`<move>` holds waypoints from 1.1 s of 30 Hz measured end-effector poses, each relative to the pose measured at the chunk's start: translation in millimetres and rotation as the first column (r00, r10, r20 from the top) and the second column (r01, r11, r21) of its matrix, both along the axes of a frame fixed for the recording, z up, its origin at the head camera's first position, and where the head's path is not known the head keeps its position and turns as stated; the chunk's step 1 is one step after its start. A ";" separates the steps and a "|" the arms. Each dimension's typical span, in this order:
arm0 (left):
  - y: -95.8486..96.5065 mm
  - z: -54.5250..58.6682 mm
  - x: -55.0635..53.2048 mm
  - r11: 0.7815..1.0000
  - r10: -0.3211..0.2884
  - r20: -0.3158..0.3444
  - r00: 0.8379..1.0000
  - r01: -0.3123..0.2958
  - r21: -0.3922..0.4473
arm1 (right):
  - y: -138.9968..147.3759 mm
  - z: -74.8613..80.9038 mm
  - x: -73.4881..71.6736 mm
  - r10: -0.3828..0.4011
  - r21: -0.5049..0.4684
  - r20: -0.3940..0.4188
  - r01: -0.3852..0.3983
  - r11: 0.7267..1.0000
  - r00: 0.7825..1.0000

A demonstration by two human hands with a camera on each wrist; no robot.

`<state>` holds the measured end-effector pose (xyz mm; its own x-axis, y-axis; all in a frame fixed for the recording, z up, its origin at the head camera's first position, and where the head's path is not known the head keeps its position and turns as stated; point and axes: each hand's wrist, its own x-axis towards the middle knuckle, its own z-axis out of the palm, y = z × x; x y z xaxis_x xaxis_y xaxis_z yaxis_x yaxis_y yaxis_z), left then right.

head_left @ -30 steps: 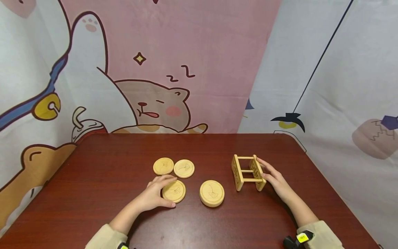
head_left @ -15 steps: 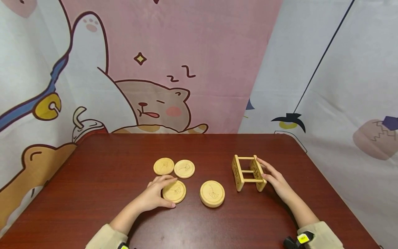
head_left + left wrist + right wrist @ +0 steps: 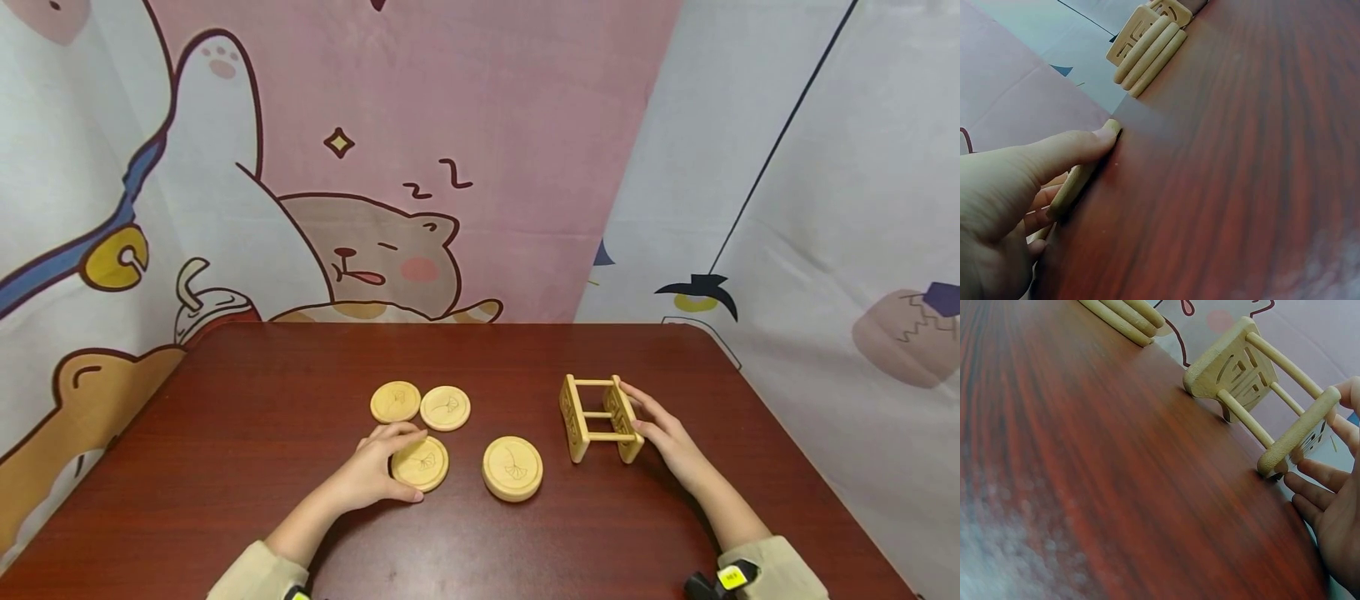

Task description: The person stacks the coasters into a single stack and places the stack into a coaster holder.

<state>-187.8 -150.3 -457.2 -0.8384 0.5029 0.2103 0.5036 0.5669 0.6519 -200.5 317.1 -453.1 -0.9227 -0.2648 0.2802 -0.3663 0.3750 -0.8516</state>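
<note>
A round wooden coaster [image 3: 426, 463] with an engraved plant lies flat on the table. My left hand [image 3: 367, 471] grips it across, thumb at its near edge and fingers at the far side; the left wrist view shows the thumb [image 3: 1082, 149] along the rim. To the right stands a wooden coaster holder [image 3: 597, 417], two cut-out side panels joined by rods. My right hand [image 3: 671, 437] touches its right panel from outside, fingers fairly straight. In the right wrist view the fingertips [image 3: 1319, 472] meet that panel's outer face.
Two more coasters, a left one [image 3: 395, 402] and a right one [image 3: 446, 408], lie side by side beyond my left hand. A stack of three coasters [image 3: 512, 468] stands between my hands. The brown table [image 3: 300, 367] ends at a cartoon-printed cloth [image 3: 525, 167].
</note>
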 end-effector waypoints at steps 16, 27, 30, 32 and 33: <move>2.2 0.3 -2.3 0.997 0.007 -0.065 0.998 -0.002 0.075 | 0.7 -0.8 -0.3 -0.013 0.014 0.009 0.013 1.000 1.000; 13.1 13.3 0.8 0.996 0.018 -0.096 0.995 -0.010 0.087 | 1.3 0.1 0.0 -0.015 0.017 -0.003 0.015 1.000 1.000; 16.6 14.9 1.1 0.995 0.014 -0.090 0.996 -0.005 0.100 | 0.5 0.2 0.4 -0.015 0.014 0.002 0.015 1.000 1.000; 18.8 15.6 1.8 0.995 0.009 -0.094 0.996 0.001 0.104 | -0.1 0.2 0.6 -0.010 0.012 0.004 0.010 1.000 1.000; 19.8 16.6 2.5 0.994 0.005 -0.094 0.996 0.005 0.109 | -0.3 -0.1 0.3 -0.008 0.010 0.003 0.008 1.000 1.000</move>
<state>-185.3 -130.6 -440.7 -0.8123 0.4726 0.3418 0.5656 0.4955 0.6592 -200.2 316.9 -453.2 -0.9256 -0.2607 0.2743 -0.3604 0.3866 -0.8489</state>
